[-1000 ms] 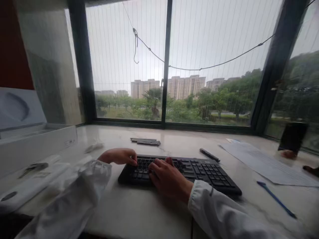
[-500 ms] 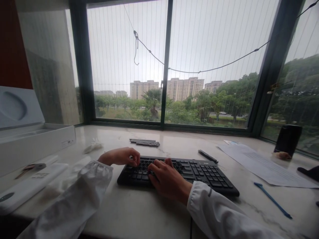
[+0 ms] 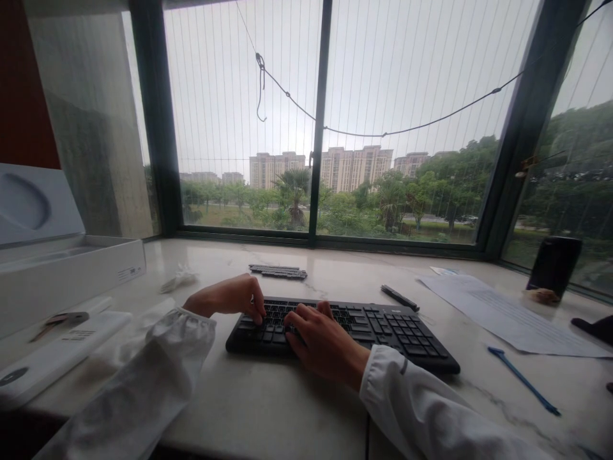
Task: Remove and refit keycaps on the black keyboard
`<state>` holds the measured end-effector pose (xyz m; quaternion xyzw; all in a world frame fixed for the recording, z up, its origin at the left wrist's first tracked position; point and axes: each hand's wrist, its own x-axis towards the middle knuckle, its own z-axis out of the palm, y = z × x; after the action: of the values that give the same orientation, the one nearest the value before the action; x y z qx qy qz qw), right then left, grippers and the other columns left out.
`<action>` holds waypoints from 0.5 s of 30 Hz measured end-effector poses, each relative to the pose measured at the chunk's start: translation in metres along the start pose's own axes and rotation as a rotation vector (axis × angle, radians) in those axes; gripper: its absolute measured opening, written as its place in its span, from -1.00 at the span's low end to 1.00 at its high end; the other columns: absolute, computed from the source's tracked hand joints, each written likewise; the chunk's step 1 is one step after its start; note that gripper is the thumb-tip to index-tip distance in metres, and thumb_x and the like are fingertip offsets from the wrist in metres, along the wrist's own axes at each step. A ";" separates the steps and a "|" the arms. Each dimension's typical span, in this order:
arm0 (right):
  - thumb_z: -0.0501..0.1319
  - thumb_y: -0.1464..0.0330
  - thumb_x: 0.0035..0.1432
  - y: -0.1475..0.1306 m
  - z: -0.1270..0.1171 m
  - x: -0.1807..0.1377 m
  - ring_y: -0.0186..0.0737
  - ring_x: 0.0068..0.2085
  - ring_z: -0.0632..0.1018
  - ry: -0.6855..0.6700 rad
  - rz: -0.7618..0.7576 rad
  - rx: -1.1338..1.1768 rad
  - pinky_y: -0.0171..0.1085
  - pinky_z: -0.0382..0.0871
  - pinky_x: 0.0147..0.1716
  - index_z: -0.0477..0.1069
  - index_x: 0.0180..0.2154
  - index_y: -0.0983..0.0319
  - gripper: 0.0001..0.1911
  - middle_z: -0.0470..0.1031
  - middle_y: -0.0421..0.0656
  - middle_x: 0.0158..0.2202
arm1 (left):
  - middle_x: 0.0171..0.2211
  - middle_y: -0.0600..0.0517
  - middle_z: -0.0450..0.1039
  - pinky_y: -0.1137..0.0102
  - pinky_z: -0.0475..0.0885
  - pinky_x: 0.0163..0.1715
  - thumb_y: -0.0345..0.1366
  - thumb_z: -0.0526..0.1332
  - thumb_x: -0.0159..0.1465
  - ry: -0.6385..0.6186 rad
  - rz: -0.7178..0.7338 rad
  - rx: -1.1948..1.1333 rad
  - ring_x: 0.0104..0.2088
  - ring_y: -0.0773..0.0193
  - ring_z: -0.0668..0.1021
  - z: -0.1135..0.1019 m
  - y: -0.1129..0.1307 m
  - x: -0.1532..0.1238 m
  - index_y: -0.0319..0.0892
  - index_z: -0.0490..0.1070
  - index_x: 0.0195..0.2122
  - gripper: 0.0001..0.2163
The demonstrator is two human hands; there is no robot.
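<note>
A black keyboard (image 3: 421, 358) lies in front of me on the pale marbled counter; part of its middle looks bare of keycaps. My left hand (image 3: 239, 297) is over the keyboard's left end, fingers bent down and pinched together at the keys. Whatever is between those fingertips is too small to make out. My right hand (image 3: 320, 338) lies across the middle keys with its fingers curled. Its thumb and forefinger come close together, and what they grip, if anything, is hidden. Behind the keyboard is a row of dark grey keycaps or strips (image 3: 278, 272).
An open white box (image 3: 96, 262) stands at the left, with keys (image 3: 60, 322) on a flat white case (image 3: 67, 351) before it. At right are a dark stick-like piece (image 3: 400, 298), printed paper (image 3: 498, 313), a blue tool (image 3: 524, 381) and a black upright object (image 3: 554, 269). Windows close the back.
My left hand has tipped further down, its wrist raised and its fingertips lower on the keys. My right hand has hardly moved. The view has shifted slightly.
</note>
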<state>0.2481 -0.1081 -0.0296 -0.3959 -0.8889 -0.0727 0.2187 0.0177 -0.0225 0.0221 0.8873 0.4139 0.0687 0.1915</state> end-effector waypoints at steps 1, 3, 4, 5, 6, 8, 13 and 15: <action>0.01 0.30 0.25 0.000 0.000 0.000 -0.26 -0.22 0.41 0.003 0.000 -0.004 -0.11 0.04 -0.02 0.32 -0.11 0.17 -0.79 0.37 -0.15 -0.21 | -0.45 0.03 0.57 0.49 0.36 -0.40 -0.18 0.39 -0.09 0.005 -0.013 -0.007 -0.41 0.28 0.54 0.001 0.000 0.001 -0.11 0.61 -0.40 -0.78; 0.01 0.30 0.25 0.000 0.001 0.000 -0.26 -0.22 0.41 0.007 0.000 -0.009 -0.11 0.04 -0.02 0.32 -0.12 0.17 -0.79 0.37 -0.15 -0.21 | -0.46 0.06 0.57 0.49 0.36 -0.39 -0.20 0.40 -0.12 0.012 -0.052 -0.012 -0.40 0.29 0.55 0.003 -0.002 0.004 -0.10 0.60 -0.42 -0.79; 0.02 0.30 0.25 0.000 0.001 0.000 -0.25 -0.22 0.41 0.008 -0.001 -0.011 -0.11 0.04 -0.02 0.32 -0.12 0.17 -0.79 0.37 -0.15 -0.21 | -0.46 0.07 0.57 0.50 0.35 -0.39 -0.20 0.41 -0.13 0.010 -0.072 -0.013 -0.40 0.29 0.55 0.003 -0.003 0.005 -0.10 0.60 -0.42 -0.78; 0.02 0.30 0.25 0.000 0.001 0.000 -0.26 -0.23 0.41 0.009 -0.001 -0.013 -0.11 0.04 -0.03 0.32 -0.13 0.18 -0.80 0.37 -0.15 -0.22 | -0.46 0.08 0.56 0.50 0.35 -0.39 -0.20 0.41 -0.14 0.007 -0.089 -0.012 -0.40 0.29 0.55 0.003 -0.003 0.006 -0.10 0.60 -0.43 -0.78; 0.02 0.30 0.25 0.000 0.001 0.000 -0.26 -0.23 0.40 0.008 -0.002 -0.013 -0.12 0.03 -0.03 0.32 -0.13 0.18 -0.80 0.37 -0.15 -0.22 | -0.46 0.08 0.56 0.50 0.35 -0.39 -0.20 0.41 -0.15 0.001 -0.105 -0.012 -0.40 0.29 0.55 0.003 -0.004 0.007 -0.10 0.59 -0.43 -0.78; 0.02 0.31 0.25 0.000 0.000 0.000 -0.26 -0.24 0.40 0.009 -0.004 -0.012 -0.12 0.03 -0.03 0.32 -0.13 0.18 -0.81 0.38 -0.15 -0.23 | -0.45 0.09 0.57 0.50 0.35 -0.38 -0.21 0.41 -0.16 -0.017 -0.135 -0.011 -0.39 0.29 0.55 0.003 -0.002 0.008 -0.10 0.59 -0.43 -0.77; 0.01 0.32 0.25 0.000 0.000 0.001 -0.27 -0.24 0.40 0.010 -0.010 -0.003 -0.14 0.03 -0.04 0.31 -0.13 0.18 -0.81 0.37 -0.16 -0.22 | -0.47 0.10 0.56 0.49 0.35 -0.39 -0.21 0.41 -0.19 -0.075 -0.185 0.035 -0.42 0.29 0.54 -0.003 0.007 0.013 -0.10 0.59 -0.45 -0.77; 0.01 0.32 0.25 0.000 0.001 0.001 -0.27 -0.24 0.40 0.007 -0.007 -0.001 -0.14 0.03 -0.04 0.32 -0.13 0.18 -0.80 0.37 -0.15 -0.22 | -0.48 0.09 0.56 0.48 0.35 -0.38 -0.20 0.42 -0.20 -0.095 -0.185 0.062 -0.43 0.29 0.53 -0.005 0.008 0.016 -0.10 0.59 -0.45 -0.75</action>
<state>0.2475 -0.1073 -0.0300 -0.3926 -0.8894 -0.0751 0.2216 0.0318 -0.0135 0.0291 0.8532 0.4862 -0.0042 0.1890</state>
